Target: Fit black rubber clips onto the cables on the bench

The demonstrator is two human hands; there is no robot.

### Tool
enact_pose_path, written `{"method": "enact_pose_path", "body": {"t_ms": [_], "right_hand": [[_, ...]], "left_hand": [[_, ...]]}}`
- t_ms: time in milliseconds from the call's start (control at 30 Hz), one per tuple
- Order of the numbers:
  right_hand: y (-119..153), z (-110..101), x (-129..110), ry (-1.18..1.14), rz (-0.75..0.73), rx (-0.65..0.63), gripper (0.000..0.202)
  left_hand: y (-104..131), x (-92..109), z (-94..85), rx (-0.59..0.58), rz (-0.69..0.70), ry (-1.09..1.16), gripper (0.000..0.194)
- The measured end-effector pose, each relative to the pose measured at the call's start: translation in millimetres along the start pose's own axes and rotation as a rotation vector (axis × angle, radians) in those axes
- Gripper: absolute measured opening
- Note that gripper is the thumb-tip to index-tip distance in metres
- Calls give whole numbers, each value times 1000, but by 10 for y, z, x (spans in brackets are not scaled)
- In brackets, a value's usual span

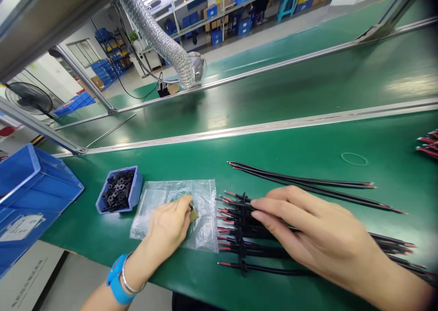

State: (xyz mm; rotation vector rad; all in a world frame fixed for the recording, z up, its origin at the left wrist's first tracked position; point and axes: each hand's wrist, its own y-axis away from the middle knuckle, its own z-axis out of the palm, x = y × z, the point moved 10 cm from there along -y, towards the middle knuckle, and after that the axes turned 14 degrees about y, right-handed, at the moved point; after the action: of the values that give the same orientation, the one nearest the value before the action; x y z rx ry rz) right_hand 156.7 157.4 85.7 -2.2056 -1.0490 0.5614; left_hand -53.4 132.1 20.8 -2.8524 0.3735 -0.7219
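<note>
Pinching small flat brownish chip (193, 215) over clear plastic bag (178, 213), left hand (167, 231); right hand (318, 238) spread flat on black red-tipped wire bundle (239, 229). Likely fitting parts; next needs wire end aligned.

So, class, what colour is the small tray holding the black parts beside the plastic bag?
Blue. The small tray shows best in the head view, left of the plastic bag.

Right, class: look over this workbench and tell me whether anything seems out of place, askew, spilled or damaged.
Nothing stands out. The black parts sit inside the small blue tray, the wires lie in a row under the right hand, two longer wire pairs lie apart behind them, and the left hand rests on the clear plastic bag.
</note>
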Motion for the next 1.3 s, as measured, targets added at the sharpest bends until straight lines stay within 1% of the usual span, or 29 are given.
{"method": "enact_pose_path", "body": {"t_ms": [67,133,167,233,300,367,433,500,567,700,800,867,900,1000,1067,1133,1300], "right_hand": [[10,7,-57,-29,-11,-5,11],[23,17,-120,-51,-20,-9,13],[32,22,-153,-56,-24,-9,13],[52,48,-228,-72,-39,-24,13],[70,63,-294,-104,-54,-31,14],[79,62,-332,-136,-59,-30,15],[76,53,-340,-142,-55,-30,14],[66,43,-332,-128,-48,-31,14],[55,28,-320,-113,-40,-25,15],[48,13,-327,-111,-33,-29,18],[41,-13,-358,-144,-42,-39,18],[27,-67,-395,-143,-69,-26,17],[20,-101,-415,-127,-86,-14,17],[12,-175,-497,-63,-156,3,18],[19,-168,-533,-45,-183,-22,21],[29,-135,-538,-68,-179,-59,26],[49,-38,-520,-174,-134,-171,32]], "left_hand": [[-21,8,-23,-4,-22,16,29],[-31,7,-86,49,-97,96,24],[-19,-19,-131,110,-174,206,20],[57,-99,-148,254,-368,563,10],[153,-114,-31,376,-524,978,12],[192,-29,103,427,-581,1252,18],[206,53,186,450,-598,1389,22],[212,106,210,459,-588,1433,23],[211,149,196,456,-553,1433,22],[178,285,193,376,-452,1459,24],[164,349,222,360,-418,1594,42],[167,361,301,329,-462,1680,52],[170,370,347,304,-486,1709,51],[172,417,442,235,-504,1741,35],[166,458,450,207,-468,1720,28],[156,503,411,197,-407,1661,27],[147,602,201,219,-251,1412,25]]}}
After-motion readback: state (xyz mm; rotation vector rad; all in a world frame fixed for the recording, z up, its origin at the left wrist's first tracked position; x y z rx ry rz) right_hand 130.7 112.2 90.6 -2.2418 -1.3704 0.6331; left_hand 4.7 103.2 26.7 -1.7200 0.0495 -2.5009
